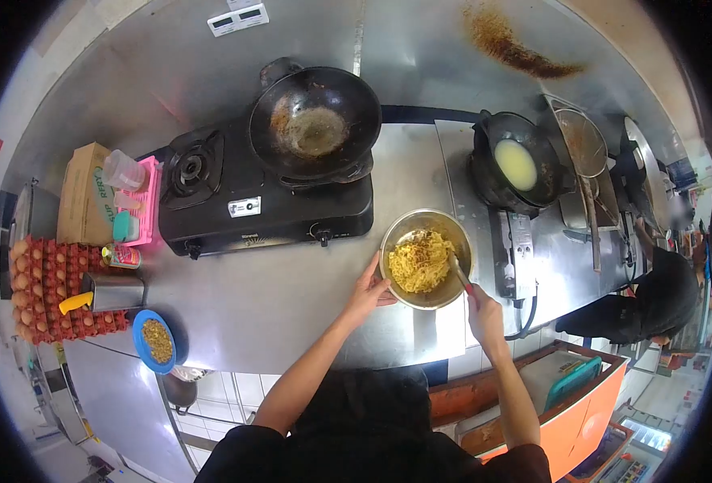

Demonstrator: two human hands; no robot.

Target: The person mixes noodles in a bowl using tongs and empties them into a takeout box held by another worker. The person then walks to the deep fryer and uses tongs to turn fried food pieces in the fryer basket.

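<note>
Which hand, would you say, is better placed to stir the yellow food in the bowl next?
The right hand, I'd judge: it holds the red-handled utensil, whose metal end reaches the yellow food. The left hand touches the bowl's outer side, seemingly better placed for steadying.

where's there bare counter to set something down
Widest: the steel counter between the stove, blue bowl and left hand. Narrower: the strip between stove and pan of liquid, beyond the mixing bowl. Crowded: the left end, with egg trays, pink basket and cardboard box.
</note>
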